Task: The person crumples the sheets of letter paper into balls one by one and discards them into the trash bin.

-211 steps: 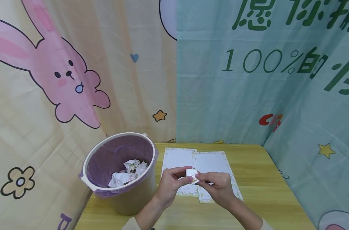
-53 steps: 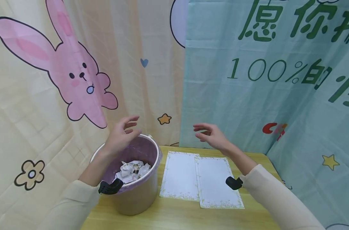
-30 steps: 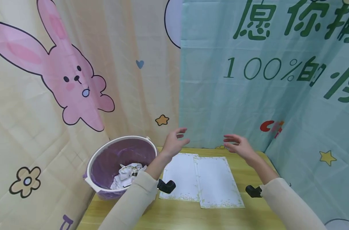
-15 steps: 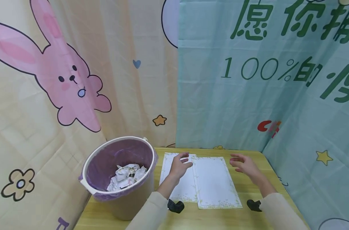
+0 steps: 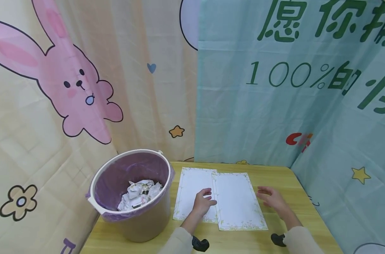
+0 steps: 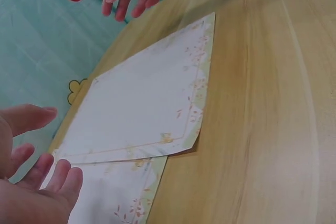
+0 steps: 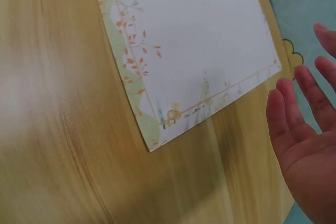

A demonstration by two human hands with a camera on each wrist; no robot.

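Two white sheets with green floral borders lie side by side on the wooden table (image 5: 284, 176). The right sheet (image 5: 236, 201) overlaps the edge of the left sheet (image 5: 190, 187). My left hand (image 5: 203, 204) hovers low over the left sheet's near right part, fingers relaxed and holding nothing. My right hand (image 5: 271, 198) is just right of the right sheet, palm down, fingers spread and empty. The left wrist view shows the overlapping sheet (image 6: 147, 103) and my left hand (image 6: 31, 182). In the right wrist view, my right hand (image 7: 307, 145) sits beside the sheet's corner (image 7: 194, 40).
A beige bin (image 5: 148, 225) with a purple liner stands at the table's left edge and holds several crumpled paper balls (image 5: 137, 197). Printed cloth backdrops hang close behind and to the right of the table. Bare wood lies in front of the sheets.
Seven seconds ago both hands pinched a crumpled paper ball; now they hold nothing. Over the last second both hands came down from in front of the backdrop and back toward me, to just above the sheets.
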